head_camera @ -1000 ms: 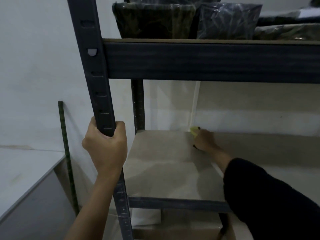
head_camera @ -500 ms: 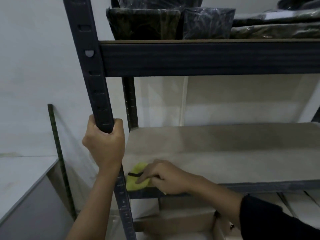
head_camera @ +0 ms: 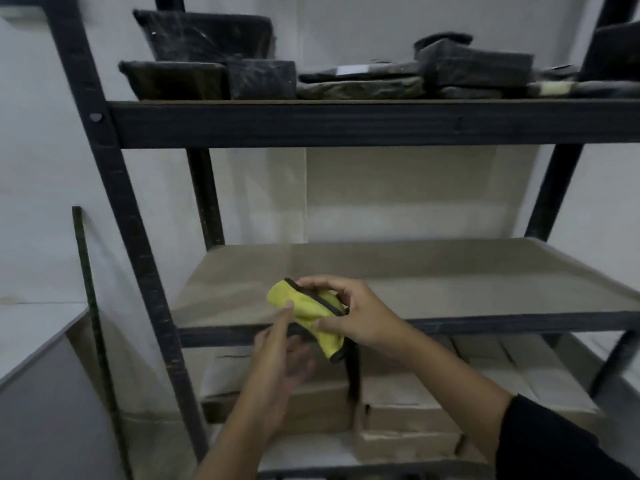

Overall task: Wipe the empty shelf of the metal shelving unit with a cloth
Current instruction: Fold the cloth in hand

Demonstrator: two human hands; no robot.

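Observation:
A yellow cloth (head_camera: 306, 308) with a dark edge is bunched up in the air, just in front of the empty brown shelf (head_camera: 433, 275) of the dark metal shelving unit (head_camera: 346, 123). My right hand (head_camera: 353, 315) grips the cloth from the right, thumb underneath. My left hand (head_camera: 280, 355) is below and to the left with its fingers straight, one fingertip touching the cloth's lower left side. Neither hand is on the shelf.
Dark plastic-wrapped packages (head_camera: 263, 77) fill the upper shelf. Cardboard boxes (head_camera: 398, 403) sit on the level below the empty shelf. The front left post (head_camera: 138, 258) stands left of my hands. A thin dark rod (head_camera: 93, 306) leans on the white wall.
My left hand has let go of the front post and come up under the cloth. My right hand has lifted the cloth off the shelf. The view has pulled back.

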